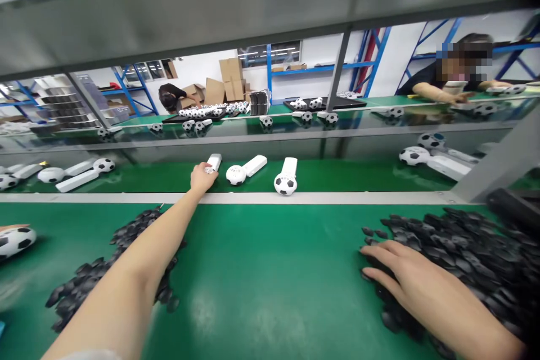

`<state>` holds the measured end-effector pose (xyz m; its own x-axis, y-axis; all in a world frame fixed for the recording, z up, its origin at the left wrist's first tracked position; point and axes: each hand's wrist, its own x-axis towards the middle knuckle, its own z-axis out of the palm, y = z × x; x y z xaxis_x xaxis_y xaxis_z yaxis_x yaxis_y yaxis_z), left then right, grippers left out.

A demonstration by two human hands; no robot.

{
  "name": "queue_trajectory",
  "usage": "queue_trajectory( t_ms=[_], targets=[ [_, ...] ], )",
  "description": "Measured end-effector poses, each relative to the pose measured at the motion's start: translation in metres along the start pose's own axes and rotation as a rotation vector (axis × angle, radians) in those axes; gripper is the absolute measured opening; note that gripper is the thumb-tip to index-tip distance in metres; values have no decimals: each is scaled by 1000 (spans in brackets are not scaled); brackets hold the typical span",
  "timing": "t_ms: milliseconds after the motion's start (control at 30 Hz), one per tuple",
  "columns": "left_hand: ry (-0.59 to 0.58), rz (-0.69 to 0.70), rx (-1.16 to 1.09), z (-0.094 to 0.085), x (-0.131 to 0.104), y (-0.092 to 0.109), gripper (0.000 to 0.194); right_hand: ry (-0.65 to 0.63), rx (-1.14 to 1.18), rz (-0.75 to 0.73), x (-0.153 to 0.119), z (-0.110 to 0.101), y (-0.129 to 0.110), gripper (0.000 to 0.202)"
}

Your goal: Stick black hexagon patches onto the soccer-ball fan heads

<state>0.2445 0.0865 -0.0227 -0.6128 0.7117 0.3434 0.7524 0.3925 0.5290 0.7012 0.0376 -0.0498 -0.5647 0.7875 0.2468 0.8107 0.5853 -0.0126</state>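
Beyond the green counter (270,270), on a green strip (337,177), the left hand (202,178) grips a white plastic ball-ended stick (215,161), its ball partly hidden. Right hand (408,271) covers small black pieces (468,247); can't tell its grip.

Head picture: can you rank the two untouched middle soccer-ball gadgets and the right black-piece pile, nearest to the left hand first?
1. Left soccer-ball gadget, just right of the left hand.
2. Right soccer-ball gadget, farther right.
3. Black-piece pile, far right.
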Motion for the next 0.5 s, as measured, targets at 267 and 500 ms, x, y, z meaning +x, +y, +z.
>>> queue_trajectory(
  t_ms=[267,500],
  targets=[
    [-307,499,113,22,-12,59,48,-46,38,31,4,1,-1,24],
    [-352,622,228,-6,-43,89,40,86,-132,39,6,-5,5,26]
  ],
)
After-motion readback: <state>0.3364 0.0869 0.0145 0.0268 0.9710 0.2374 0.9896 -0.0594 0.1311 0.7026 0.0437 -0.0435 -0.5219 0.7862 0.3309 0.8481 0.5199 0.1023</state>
